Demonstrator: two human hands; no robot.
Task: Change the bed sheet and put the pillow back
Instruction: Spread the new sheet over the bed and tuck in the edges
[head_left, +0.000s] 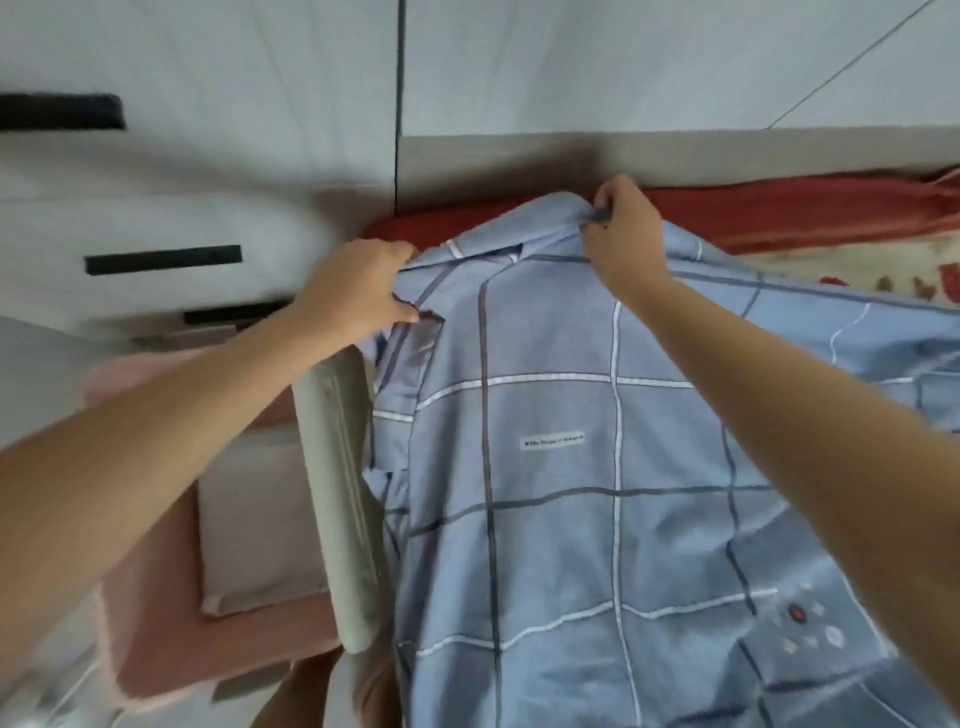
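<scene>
My left grip (358, 291) is closed round a bunched corner of the blue checked sheet (571, 467), fingers curled into the fold right at the corner of the bed; my right grip (623, 223) pinches the same sheet's far edge further along, cloth gathered between thumb and fingers, knuckles uppermost; both arms reach forward over the bed. The sheet lies spread across the bed beneath my arms, creased, with a small white label (553, 441) showing near its middle; its left side hangs against the grey side rail (343, 493). Beyond the edge I hold, a red layer (779, 208) shows bare along the grey headboard (675, 156); to the right a cream patterned cloth (857, 270) is uncovered beside the sheet. On the floor just left of the rail a pale pink pad (254, 530) rests on a darker pink mat (171, 623); whether that pad is the pillow I cannot tell. White drawers with dark handle slots (163, 259) stand behind, blurred.
</scene>
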